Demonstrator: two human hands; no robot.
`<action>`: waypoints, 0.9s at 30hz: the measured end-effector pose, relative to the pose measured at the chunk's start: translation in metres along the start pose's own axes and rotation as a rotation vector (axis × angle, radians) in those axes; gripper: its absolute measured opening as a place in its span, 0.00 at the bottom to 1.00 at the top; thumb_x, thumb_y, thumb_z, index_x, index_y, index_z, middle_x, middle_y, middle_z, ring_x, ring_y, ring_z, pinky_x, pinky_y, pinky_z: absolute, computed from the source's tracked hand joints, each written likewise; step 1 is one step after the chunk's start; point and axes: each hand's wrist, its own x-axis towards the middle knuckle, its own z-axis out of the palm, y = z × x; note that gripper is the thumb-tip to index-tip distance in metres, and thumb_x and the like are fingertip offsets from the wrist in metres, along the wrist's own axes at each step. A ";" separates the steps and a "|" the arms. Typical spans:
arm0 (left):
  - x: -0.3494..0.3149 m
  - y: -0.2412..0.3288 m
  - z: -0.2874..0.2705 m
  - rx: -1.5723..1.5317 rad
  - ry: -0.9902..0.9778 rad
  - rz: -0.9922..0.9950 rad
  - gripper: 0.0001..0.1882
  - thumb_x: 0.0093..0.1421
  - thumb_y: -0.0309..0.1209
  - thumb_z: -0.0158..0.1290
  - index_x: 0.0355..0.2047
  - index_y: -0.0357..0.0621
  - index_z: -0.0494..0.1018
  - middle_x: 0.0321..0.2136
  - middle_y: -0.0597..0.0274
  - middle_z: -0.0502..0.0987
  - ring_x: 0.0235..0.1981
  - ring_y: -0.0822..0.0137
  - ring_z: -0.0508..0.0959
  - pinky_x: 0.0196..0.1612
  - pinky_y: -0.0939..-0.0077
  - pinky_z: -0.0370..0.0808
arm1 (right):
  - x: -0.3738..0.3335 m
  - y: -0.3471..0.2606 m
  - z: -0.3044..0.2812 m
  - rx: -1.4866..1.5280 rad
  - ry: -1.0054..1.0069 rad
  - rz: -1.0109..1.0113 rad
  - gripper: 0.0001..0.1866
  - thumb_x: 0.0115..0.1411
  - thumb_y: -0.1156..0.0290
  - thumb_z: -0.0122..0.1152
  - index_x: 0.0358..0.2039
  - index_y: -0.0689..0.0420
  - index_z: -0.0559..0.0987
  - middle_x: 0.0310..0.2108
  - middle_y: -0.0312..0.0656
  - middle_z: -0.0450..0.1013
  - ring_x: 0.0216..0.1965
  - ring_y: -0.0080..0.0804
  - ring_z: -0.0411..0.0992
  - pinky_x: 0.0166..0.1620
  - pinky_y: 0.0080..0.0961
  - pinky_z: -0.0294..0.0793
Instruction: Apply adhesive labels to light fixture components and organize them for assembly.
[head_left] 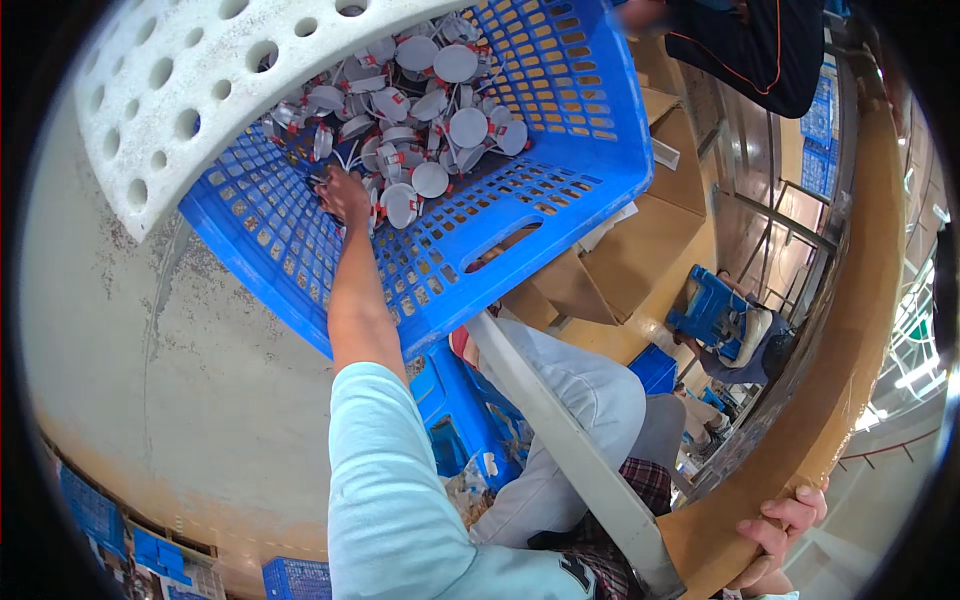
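My left hand (pixel 346 196) reaches down into a blue perforated plastic crate (pixel 610 165). Its fingers are bent together at the near-left edge of a heap of small round white light fittings (pixel 430 180) with red labels and thin white cables. What the fingertips hold, if anything, is hidden. At the lower right, my right hand (pixel 785 530) has its fingers curled over the edge of a long brown-covered tabletop (pixel 870 250). The crate is tilted, with its open side facing me.
A white panel with round holes (pixel 150 90) overhangs the crate at upper left. Open cardboard boxes (pixel 640 245) stand to its right. A grey metal leg (pixel 570 440) and blue plastic stool (pixel 455 410) are close by. Another person's dark sleeve (pixel 750 50) shows at the top right.
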 end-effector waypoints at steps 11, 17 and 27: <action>0.010 0.017 -0.044 -0.088 0.086 0.075 0.18 0.57 0.44 0.47 0.39 0.43 0.74 0.34 0.50 0.79 0.41 0.46 0.75 0.48 0.43 0.62 | 0.005 -0.008 0.014 0.138 0.162 0.050 0.10 0.51 0.52 0.50 0.25 0.42 0.71 0.34 0.37 0.64 0.51 0.41 0.58 0.62 0.56 0.49; -0.016 0.084 -0.073 -0.959 0.323 0.171 0.14 0.61 0.35 0.48 0.37 0.33 0.70 0.25 0.43 0.77 0.30 0.44 0.77 0.35 0.54 0.70 | 0.015 -0.014 0.026 0.110 0.220 0.032 0.12 0.54 0.53 0.46 0.26 0.45 0.73 0.34 0.39 0.65 0.50 0.42 0.59 0.61 0.56 0.49; 0.052 0.117 0.000 -0.829 0.137 0.042 0.35 0.45 0.50 0.64 0.44 0.34 0.71 0.41 0.40 0.77 0.46 0.43 0.76 0.49 0.53 0.71 | 0.013 -0.013 0.017 0.029 0.117 -0.024 0.10 0.52 0.54 0.50 0.27 0.44 0.73 0.34 0.39 0.65 0.50 0.43 0.59 0.61 0.56 0.49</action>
